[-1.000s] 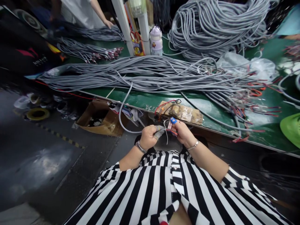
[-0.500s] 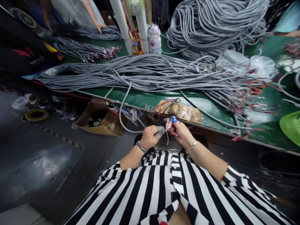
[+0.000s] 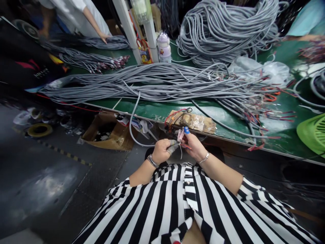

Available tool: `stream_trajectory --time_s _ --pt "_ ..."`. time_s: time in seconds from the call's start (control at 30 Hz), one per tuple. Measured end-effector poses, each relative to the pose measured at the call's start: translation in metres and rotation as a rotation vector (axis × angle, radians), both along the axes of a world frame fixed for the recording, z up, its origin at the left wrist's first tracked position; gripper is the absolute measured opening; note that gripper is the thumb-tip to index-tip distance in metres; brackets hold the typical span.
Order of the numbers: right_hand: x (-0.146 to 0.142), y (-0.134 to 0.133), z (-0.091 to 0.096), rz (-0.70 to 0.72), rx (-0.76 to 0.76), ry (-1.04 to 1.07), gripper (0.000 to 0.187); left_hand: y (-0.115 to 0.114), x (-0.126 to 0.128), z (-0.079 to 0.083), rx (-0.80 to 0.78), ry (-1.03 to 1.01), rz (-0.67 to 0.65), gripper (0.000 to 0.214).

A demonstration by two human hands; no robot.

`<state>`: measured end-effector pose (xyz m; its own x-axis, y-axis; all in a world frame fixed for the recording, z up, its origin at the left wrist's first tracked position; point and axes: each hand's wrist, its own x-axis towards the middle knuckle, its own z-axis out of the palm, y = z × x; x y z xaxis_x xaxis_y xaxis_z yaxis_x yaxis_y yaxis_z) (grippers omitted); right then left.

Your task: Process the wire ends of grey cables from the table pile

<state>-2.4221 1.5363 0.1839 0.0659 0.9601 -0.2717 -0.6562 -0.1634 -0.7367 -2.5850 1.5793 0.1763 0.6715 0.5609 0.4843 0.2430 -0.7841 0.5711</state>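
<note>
My left hand [image 3: 162, 150] is closed around a grey cable [image 3: 131, 128] near its end; wraps cover the tips of its thumb and forefinger. The cable loops down from the bench to that hand. Just past the grip, stripped red and orange wires [image 3: 186, 146] and a thin white strand [image 3: 181, 153] stick out. My right hand [image 3: 194, 147], with blue tape round its thumb, is closed on the wires at this end. A small pinkish-white piece [image 3: 180, 135], its kind unclear, stands between the two hands. The right fingertips are partly hidden.
A long bundle of grey cables [image 3: 152, 83] lies across the green bench [image 3: 149, 110]. A taped wooden block [image 3: 198, 122] sits at its front edge. Behind stand a bottle [image 3: 164, 49] and a big cable coil [image 3: 225, 30]. A cardboard box [image 3: 118, 137] is below. Another person's hand [image 3: 103, 36] touches cables.
The view has shifted slightly. Both hands keep hold of the cable end and its wires, with only small finger movement; the pinkish-white piece has tilted a little.
</note>
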Motion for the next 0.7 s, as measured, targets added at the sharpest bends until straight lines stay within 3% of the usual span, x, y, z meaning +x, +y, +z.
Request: stream_trajectory --time_s 0.43,0.53,0.7 --pt "0.012 -0.009 -0.02 0.054 -0.165 0.074 0.053 -0.035 -0.045 0.014 -0.061 -0.026 -0.055 0.015" --pt "0.012 -0.01 -0.019 0.067 -0.18 0.079 0.053 -0.043 -0.053 0.01 -0.262 -0.071 0.025 0.018" --pt "0.01 -0.01 -0.02 0.107 -0.156 0.08 0.051 -0.039 -0.053 0.001 -0.746 -0.407 0.245 0.039"
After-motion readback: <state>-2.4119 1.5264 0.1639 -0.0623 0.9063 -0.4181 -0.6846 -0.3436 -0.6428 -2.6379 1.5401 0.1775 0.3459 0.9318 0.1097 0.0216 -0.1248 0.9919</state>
